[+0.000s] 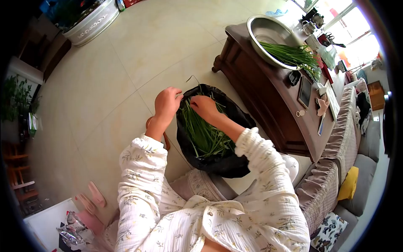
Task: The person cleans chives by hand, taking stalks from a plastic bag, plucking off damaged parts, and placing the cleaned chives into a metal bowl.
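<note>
A black plastic bag stands open on the floor in front of me, filled with long green chives. Over its far left rim, my left hand is closed, with thumb and fingertips pinched together; what they hold is too small to make out. My right hand is closed just above the chives, its fingers curled toward the left hand. Green blades show right by its fingertips. The two hands are close but apart. A thin bent strand sticks up beyond them at the bag's far edge.
To the right, a dark wooden table carries a metal basin with more chives, a phone and other items. A sofa stands at the right. Slippers and a white box are at lower left.
</note>
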